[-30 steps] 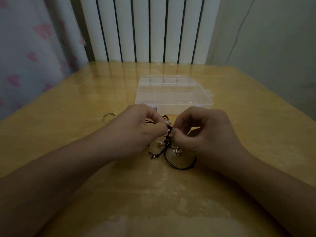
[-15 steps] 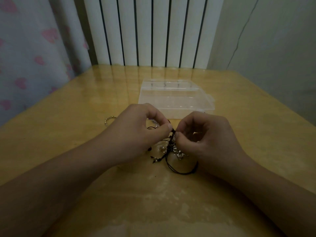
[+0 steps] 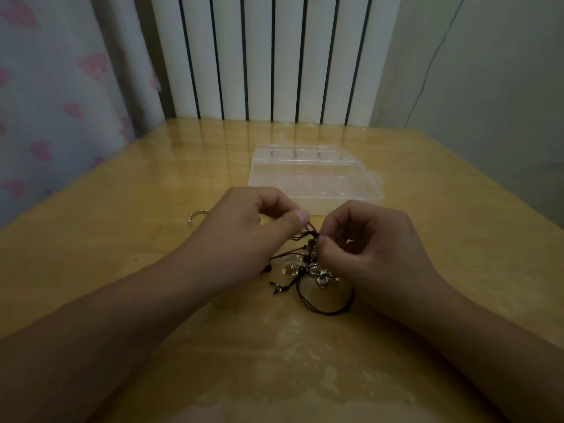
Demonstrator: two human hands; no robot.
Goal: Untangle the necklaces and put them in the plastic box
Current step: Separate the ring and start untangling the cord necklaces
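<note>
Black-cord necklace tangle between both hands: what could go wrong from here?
1. The left hand and right hand both pinch the knotted black-cord necklaces with silver charms close together; pulling apart may tighten the knot.
2. The silver flower charms lie on the cords, so a loop could snag on them.
3. The clear plastic box looks closed, so one hand must let go to open it.
</note>
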